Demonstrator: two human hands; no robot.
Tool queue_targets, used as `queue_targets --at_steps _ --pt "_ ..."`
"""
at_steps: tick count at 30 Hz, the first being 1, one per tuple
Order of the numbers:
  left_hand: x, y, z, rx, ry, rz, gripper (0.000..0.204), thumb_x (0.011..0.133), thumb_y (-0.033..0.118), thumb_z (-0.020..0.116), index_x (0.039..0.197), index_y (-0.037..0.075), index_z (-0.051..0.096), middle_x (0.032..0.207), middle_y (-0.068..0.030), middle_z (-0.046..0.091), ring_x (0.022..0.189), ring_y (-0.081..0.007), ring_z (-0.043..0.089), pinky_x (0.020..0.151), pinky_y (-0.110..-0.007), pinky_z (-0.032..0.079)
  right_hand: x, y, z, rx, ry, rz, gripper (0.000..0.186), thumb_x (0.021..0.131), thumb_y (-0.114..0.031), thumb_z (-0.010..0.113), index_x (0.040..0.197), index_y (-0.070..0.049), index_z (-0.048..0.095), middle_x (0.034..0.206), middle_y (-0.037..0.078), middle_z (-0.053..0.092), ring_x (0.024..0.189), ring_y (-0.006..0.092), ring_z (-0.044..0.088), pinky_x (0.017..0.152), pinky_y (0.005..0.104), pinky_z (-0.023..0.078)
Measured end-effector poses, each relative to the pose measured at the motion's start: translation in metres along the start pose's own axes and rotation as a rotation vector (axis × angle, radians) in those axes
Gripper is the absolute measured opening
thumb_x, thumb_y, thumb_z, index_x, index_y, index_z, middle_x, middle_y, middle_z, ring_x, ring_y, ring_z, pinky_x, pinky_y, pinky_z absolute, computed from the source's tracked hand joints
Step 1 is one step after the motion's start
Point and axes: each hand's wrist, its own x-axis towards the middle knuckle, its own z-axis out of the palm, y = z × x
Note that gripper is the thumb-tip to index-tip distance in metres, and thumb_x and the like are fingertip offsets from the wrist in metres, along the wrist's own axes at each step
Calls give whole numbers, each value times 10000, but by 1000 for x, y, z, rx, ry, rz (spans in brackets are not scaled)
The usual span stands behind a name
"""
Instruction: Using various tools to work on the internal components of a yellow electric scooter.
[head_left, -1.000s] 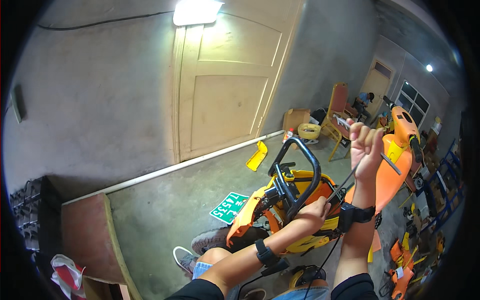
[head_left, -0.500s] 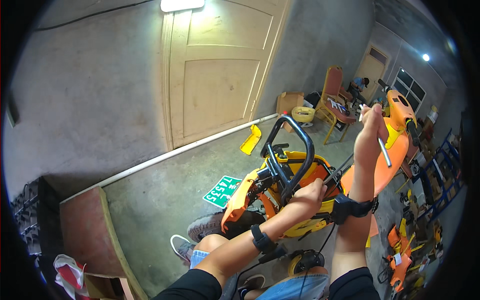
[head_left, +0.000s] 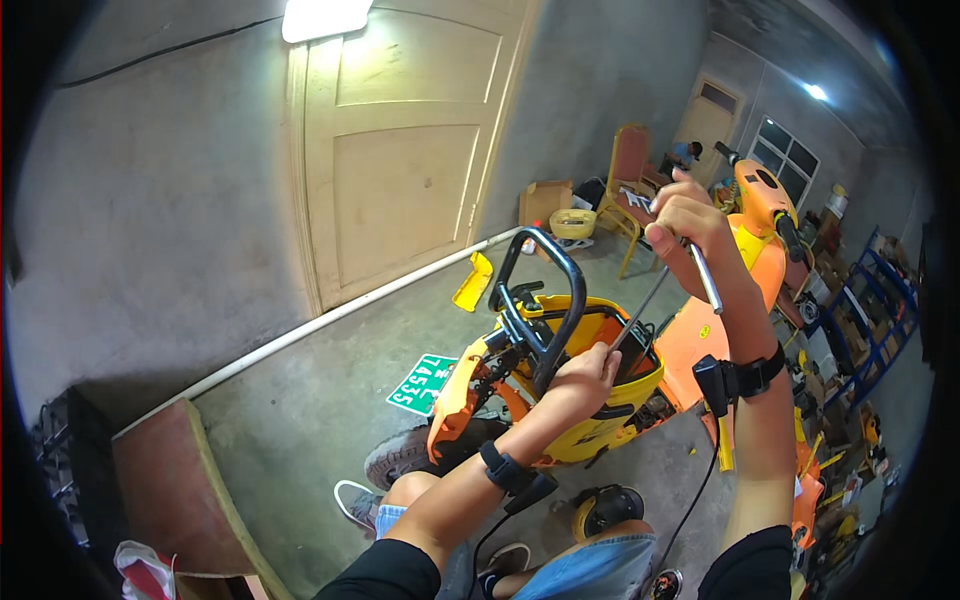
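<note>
R hand (head_left: pixel 692 225) grips T-bar tool (head_left: pixel 708 283), its shaft (head_left: pixel 640 310) slanting down over yellow-orange scooter (head_left: pixel 690 350). L hand (head_left: pixel 583 380) prob. pinches shaft's lower end nr black tube frame (head_left: pixel 578 298); tip hidden.

T-handle tool (head_left: pixel 638 311): bare grey metal; thin straight shaft, thicker crossbar (head_left: pixel 707 280); gripped at crossbar and near shaft's lower end; held aslant, crossbar high, shaft sloping down leftward across open tub of scooter; lower tip hidden

Scooter (head_left: pixel 700 350): orange and yellow body, standing, handlebar (head_left: pixel 789 238) at far end; yellow tub (head_left: pixel 603 425) open at top, interior partly visible; black tubular loop (head_left: pixel 578 298) rising beside tub; dark treaded tyre (head_left: pixel 398 456) beneath orange tail panel (head_left: pixel 455 400)
</note>
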Motion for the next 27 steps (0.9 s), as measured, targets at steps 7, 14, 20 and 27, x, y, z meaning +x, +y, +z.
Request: queue_targets --at_steps 7,14,20,27 --pt "4 -4 5 29 17 -42 354 1012 347 479 1001 9 584 890 -229 660 883 -430 624 757 -494 479 -3 17 13 199 -13 -56 277 913 -146 646 693 -18 537 664 73 503 718 232 532 747 361 456" --pt "0 -2 1 -113 63 86 375 999 323 525 1172 -6 575 1026 -215 651 967 -331 642 861 -381 487 -4 18 43 179 318 257 312 895 -109 633 642 43 531 527 105 445 460 196 396 485 340 315" --pt "-4 0 -5 -376 62 96 453 1064 337 357 1266 -30 529 1164 -206 613 1135 -281 569 980 -370 419 -7 24 55 202 420 276 347 896 -202 589 637 25 549 544 181 434 478 302 436 515 392 364" --pt "3 -11 -1 -534 -4 -24 659 1067 452 157 1233 -50 551 1240 -179 599 1247 -278 507 1143 -399 284 -12 26 56 122 378 349 339 810 -297 580 617 -18 594 554 190 515 526 371 519 558 414 433"
